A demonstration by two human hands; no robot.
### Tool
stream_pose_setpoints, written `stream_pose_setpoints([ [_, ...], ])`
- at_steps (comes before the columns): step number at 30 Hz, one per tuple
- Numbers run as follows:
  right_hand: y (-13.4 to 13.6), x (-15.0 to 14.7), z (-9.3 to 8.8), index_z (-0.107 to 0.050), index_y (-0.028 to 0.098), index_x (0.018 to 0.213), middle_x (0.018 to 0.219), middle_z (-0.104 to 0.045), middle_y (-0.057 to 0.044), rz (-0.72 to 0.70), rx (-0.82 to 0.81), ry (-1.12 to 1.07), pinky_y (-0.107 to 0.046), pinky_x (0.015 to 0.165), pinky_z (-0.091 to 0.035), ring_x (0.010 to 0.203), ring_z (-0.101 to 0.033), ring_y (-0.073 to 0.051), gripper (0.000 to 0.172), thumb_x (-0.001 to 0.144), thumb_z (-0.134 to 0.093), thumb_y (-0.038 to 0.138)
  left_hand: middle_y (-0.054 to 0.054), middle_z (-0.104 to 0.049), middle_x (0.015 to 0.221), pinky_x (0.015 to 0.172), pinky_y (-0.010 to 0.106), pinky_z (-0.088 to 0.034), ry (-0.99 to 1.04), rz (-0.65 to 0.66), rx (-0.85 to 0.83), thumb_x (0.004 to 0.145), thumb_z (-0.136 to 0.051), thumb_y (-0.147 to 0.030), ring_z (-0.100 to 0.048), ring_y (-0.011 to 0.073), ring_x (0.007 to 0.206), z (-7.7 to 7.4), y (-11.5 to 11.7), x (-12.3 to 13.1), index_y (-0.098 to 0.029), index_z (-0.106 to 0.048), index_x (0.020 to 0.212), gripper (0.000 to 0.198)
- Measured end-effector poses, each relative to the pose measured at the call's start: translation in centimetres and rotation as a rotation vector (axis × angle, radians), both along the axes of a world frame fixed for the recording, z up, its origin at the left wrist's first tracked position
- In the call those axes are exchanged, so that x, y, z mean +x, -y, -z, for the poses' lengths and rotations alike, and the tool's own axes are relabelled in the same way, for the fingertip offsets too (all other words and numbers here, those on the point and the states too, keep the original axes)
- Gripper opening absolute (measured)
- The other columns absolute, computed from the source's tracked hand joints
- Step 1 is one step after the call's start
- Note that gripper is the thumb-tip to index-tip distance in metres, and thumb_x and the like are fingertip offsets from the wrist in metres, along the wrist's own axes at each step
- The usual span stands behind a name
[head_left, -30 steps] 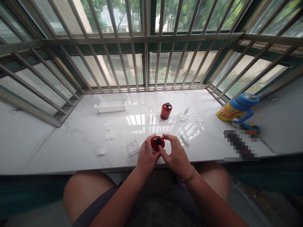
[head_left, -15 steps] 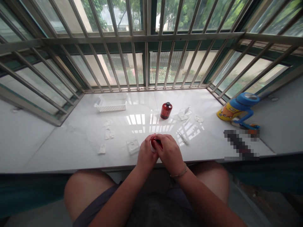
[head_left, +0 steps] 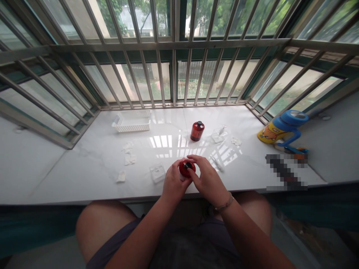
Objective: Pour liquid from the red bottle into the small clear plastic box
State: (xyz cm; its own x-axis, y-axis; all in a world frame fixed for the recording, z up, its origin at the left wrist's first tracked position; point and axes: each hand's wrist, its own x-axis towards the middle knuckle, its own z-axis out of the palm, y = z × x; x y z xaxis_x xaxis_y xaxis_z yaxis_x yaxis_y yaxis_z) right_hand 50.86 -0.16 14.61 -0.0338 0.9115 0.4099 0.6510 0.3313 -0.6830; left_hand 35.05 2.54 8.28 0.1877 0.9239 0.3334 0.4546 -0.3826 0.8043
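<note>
My left hand point(head_left: 174, 181) is closed around the side of a small red bottle point(head_left: 183, 173) with a black cap, near the front edge of the white counter. Over the bottle, my right hand point(head_left: 209, 178) has its fingers stretched and apart, with the thumb by the black cap point(head_left: 187, 165). Farther back stands a second red translucent bottle point(head_left: 197, 131), also black-topped and partly filled. To the left of my hands lies a clear square plastic box point(head_left: 157, 173).
A white basket point(head_left: 133, 129) is at the back left. Several crumpled white pieces point(head_left: 129, 159) lie left. On the right are another clear box point(head_left: 218, 136), a thin clear packet point(head_left: 217, 163) and a blue-yellow flask point(head_left: 276, 129). Metal bars point(head_left: 174, 45) line the window.
My right hand has loosened from the bottle top and shifted slightly right, its fingers opening. More of the bottle and its black cap now shows. My left hand keeps its hold.
</note>
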Motion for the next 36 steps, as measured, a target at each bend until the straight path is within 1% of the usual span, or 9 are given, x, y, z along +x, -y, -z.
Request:
stream_pose_setpoints([
  [2,-0.1,0.1,-0.2,-0.055,0.027,0.144,0.135,-0.069,-0.012,0.034,0.001,0.016,-0.054,0.111,-0.056,0.129,-0.065,-0.032,0.046,0.099,-0.067,0.023,0.011,-0.071,0.143,0.115,0.053,-0.054,-0.009,0.009,-0.008,0.083,-0.086,-0.020,-0.069,0.0313,0.131,0.0,0.0,-0.1,-0.026,-0.051,0.146,0.072],
  [7,-0.4,0.4,-0.4,-0.054,0.027,0.143,0.108,-0.074,-0.006,0.110,-0.079,0.057,-0.054,0.101,-0.058,0.108,-0.070,-0.032,0.055,0.093,-0.077,0.026,0.011,-0.071,0.144,0.114,0.052,-0.054,-0.019,0.012,0.009,0.083,-0.089,-0.025,-0.069,0.0311,0.132,0.0,0.0,-0.1,-0.026,-0.052,0.146,0.073],
  [11,-0.4,0.7,-0.7,-0.050,0.029,0.148,0.128,-0.072,-0.007,-0.017,-0.101,0.013,-0.050,0.109,-0.056,0.123,-0.068,-0.028,0.056,0.096,-0.067,0.017,0.010,-0.070,0.145,0.115,0.052,-0.054,-0.018,0.016,0.015,0.082,-0.086,-0.020,-0.069,0.0306,0.133,0.2,0.0,-0.1,-0.026,-0.051,0.146,0.073],
  [13,-0.3,0.7,-0.7,-0.049,0.028,0.149,0.136,-0.067,-0.010,0.000,-0.083,0.018,-0.050,0.109,-0.056,0.127,-0.066,-0.030,0.060,0.094,-0.072,0.021,0.010,-0.069,0.146,0.115,0.052,-0.054,-0.024,0.023,0.008,0.082,-0.085,-0.016,-0.068,0.0308,0.133,0.3,0.0,-0.1,-0.026,-0.051,0.147,0.074],
  [18,-0.3,0.4,-0.2,-0.052,0.026,0.144,0.107,-0.071,-0.006,0.098,-0.108,0.058,-0.053,0.097,-0.061,0.105,-0.070,-0.031,0.057,0.092,-0.075,0.024,0.011,-0.070,0.143,0.113,0.052,-0.055,-0.019,0.010,0.007,0.085,-0.084,-0.023,-0.069,0.0314,0.132,0.0,0.0,-0.1,-0.026,-0.052,0.146,0.069],
  [23,0.1,0.2,-0.5,-0.048,0.028,0.149,0.129,-0.070,-0.010,0.040,-0.058,0.018,-0.052,0.107,-0.058,0.121,-0.068,-0.031,0.060,0.093,-0.066,0.016,0.011,-0.070,0.142,0.113,0.051,-0.056,-0.027,0.021,0.025,0.087,-0.082,-0.023,-0.070,0.0306,0.130,-0.1,0.0,-0.1,-0.026,-0.052,0.146,0.066],
  [28,0.0,-0.1,-0.6,-0.052,0.027,0.147,0.119,-0.072,-0.010,0.059,-0.038,0.060,-0.055,0.102,-0.061,0.112,-0.071,-0.032,0.054,0.095,-0.067,0.019,0.011,-0.071,0.142,0.112,0.050,-0.056,-0.021,0.009,0.030,0.087,-0.081,-0.021,-0.070,0.0301,0.130,0.1,-0.1,0.0,-0.026,-0.053,0.145,0.065],
  [32,-0.2,-0.3,-0.4,-0.048,0.028,0.150,0.137,-0.067,-0.012,0.015,-0.020,0.041,-0.054,0.110,-0.057,0.126,-0.066,-0.032,0.061,0.094,-0.070,0.019,0.011,-0.071,0.142,0.113,0.050,-0.056,-0.031,0.008,0.041,0.086,-0.079,-0.017,-0.070,0.0298,0.130,0.2,-0.1,0.0,-0.025,-0.053,0.145,0.065],
  [36,-0.5,-0.3,0.0,-0.049,0.025,0.150,0.116,-0.071,-0.012,0.082,0.001,0.135,-0.058,0.097,-0.061,0.107,-0.069,-0.035,0.067,0.091,-0.080,0.028,0.012,-0.071,0.141,0.112,0.051,-0.057,-0.030,0.011,0.035,0.087,-0.081,-0.020,-0.070,0.0306,0.130,0.1,0.0,0.0,-0.025,-0.052,0.146,0.066],
])
